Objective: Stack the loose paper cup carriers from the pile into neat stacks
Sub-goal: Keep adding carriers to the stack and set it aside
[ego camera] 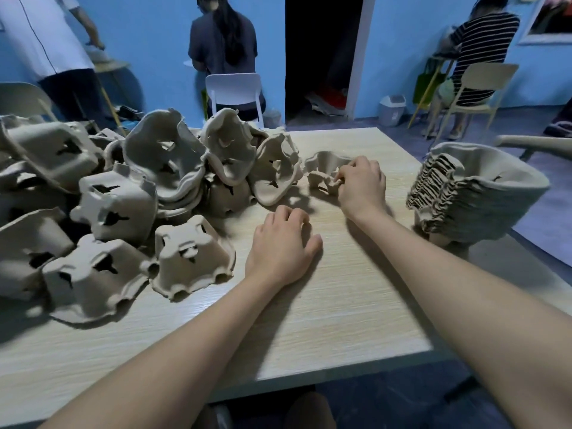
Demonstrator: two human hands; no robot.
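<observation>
A big pile of loose grey pulp cup carriers [117, 209] covers the left half of the wooden table [334, 320]. One carrier [325, 171] lies apart at the pile's right end, and my right hand [360, 188] pinches its near rim with curled fingers. My left hand [281, 249] rests on the bare table with its fingers loosely bent, holding nothing, just right of an upturned carrier [192, 255]. A tall neat stack of nested carriers [476, 193] stands at the table's right edge.
Three people work with their backs turned at the far side of the blue room. A white chair [235, 91] stands behind the table, a beige chair [483, 85] at the right. A small bin [391, 109] sits beside the dark doorway.
</observation>
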